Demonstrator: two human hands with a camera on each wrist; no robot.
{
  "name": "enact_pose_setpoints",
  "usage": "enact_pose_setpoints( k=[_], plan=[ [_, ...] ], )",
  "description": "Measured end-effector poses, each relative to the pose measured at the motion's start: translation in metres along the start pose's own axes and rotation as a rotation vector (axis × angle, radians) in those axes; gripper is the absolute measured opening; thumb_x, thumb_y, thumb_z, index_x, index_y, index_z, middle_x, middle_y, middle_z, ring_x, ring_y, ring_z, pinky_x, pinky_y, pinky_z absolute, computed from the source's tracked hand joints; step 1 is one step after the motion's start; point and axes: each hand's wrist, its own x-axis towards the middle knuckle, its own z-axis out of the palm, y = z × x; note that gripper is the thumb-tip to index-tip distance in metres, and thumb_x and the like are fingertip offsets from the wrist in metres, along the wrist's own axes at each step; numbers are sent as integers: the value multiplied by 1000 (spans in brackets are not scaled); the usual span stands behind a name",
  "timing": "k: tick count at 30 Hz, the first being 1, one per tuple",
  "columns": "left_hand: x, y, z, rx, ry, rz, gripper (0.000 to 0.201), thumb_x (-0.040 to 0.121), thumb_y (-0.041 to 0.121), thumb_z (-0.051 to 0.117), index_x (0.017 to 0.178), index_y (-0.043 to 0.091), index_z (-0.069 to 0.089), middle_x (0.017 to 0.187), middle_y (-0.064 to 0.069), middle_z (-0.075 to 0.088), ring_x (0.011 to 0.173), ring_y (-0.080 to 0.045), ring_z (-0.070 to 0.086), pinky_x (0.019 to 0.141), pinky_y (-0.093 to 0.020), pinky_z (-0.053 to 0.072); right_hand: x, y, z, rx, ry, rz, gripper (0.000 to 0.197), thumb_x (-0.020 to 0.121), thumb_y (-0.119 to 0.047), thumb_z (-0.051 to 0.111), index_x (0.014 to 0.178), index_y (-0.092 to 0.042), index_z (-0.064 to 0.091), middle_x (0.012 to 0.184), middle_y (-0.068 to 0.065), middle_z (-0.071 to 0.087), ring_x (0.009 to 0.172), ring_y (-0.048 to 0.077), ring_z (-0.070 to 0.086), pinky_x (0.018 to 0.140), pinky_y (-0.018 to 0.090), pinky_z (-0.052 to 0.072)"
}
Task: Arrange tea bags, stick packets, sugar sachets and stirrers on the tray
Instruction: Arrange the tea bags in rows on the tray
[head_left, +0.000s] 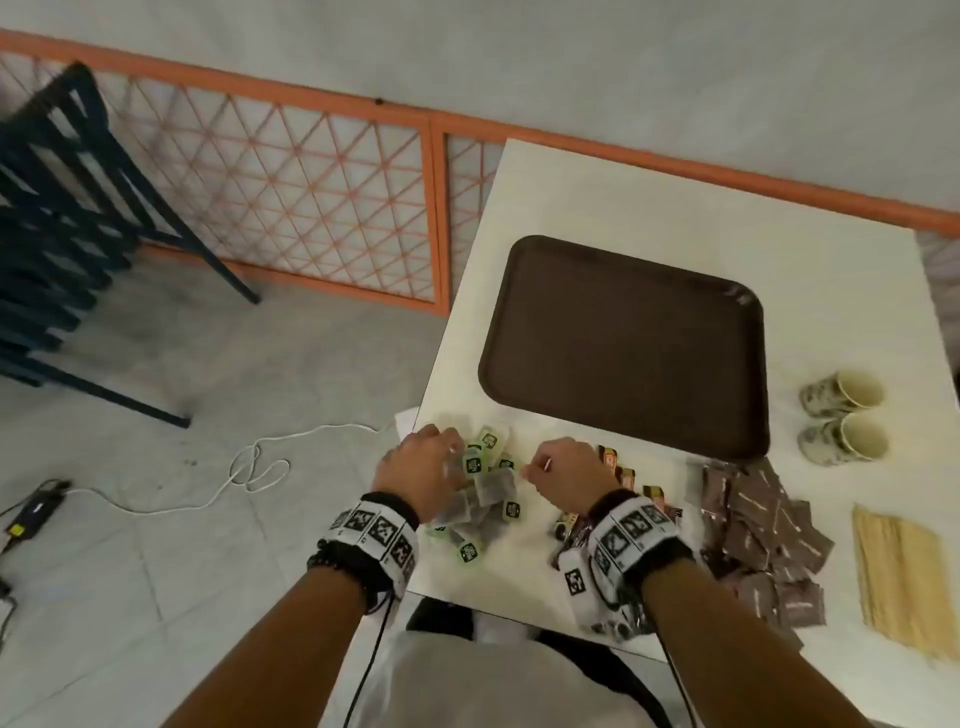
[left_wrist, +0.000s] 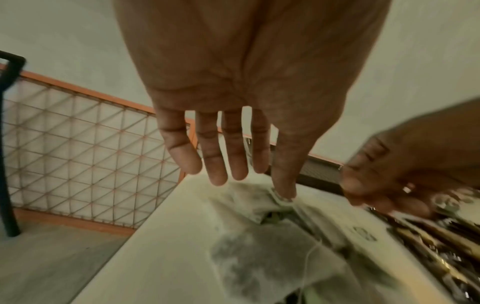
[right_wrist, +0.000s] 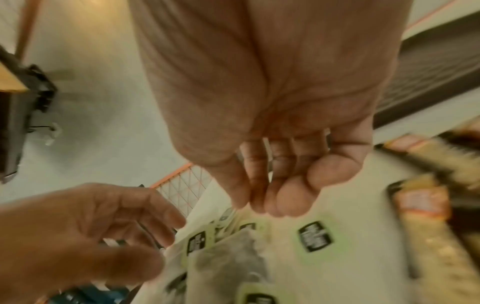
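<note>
Nearest, both hands work the tea bags (head_left: 485, 488) heaped at the desk's (head_left: 571, 197) front edge: the left hand (head_left: 423, 470) is spread, fingers straight, touching the heap, while the right hand (head_left: 563, 475) hovers with fingers loosely curled, and whether it pinches anything I cannot tell. Rightward lie stick packets (head_left: 631, 480), brown sugar sachets (head_left: 753, 535) and wooden stirrers (head_left: 896, 582). Beyond them the brown tray (head_left: 623, 343) holds nothing, so the arranging seems barely started; every group is left to place.
</note>
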Motion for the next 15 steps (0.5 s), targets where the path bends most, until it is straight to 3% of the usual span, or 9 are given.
enact_pose_setpoints(
  k=[3, 6, 10, 13, 15],
  plan=[
    [6, -5, 6, 82, -76, 13, 49, 80, 36, 64, 126, 29, 49, 118, 1, 54, 109, -24, 58, 89, -41, 52, 23, -14, 1, 53, 80, 94, 22, 90, -39, 60, 77, -21, 59, 94, 4, 68, 90, 24, 64, 71, 27, 40],
    [10, -8, 13, 91, -83, 40, 53, 79, 43, 66, 128, 33, 47, 118, 1, 51, 109, -23, 57, 89, -41, 51, 41, -27, 1, 107, 85, 150, 39, 88, -44, 58, 61, -17, 52, 74, 3, 62, 83, 28, 63, 72, 30, 43],
    [13, -9, 17, 97, -56, 84, 59, 80, 38, 67, 134, 34, 43, 122, 2, 51, 112, -23, 55, 91, -40, 50, 54, -37, 5, 163, 86, 190, 42, 85, -47, 66, 58, -19, 50, 67, -1, 55, 78, 24, 57, 73, 27, 43],
    [13, -6, 18, 134, -71, 110, 58, 83, 39, 66, 136, 36, 42, 123, 1, 51, 112, -22, 55, 90, -39, 50, 51, -39, 6, 188, 88, 148, 29, 84, -37, 72, 66, -16, 62, 67, -3, 58, 76, 19, 56, 71, 23, 39],
    [13, -3, 17, 144, -77, 112, 53, 87, 38, 62, 136, 34, 44, 123, 1, 52, 112, -23, 55, 89, -40, 51, 46, -34, 2, 239, 110, 117, 23, 85, -31, 70, 80, -9, 67, 79, 4, 67, 80, 22, 63, 73, 28, 46]
  ],
)
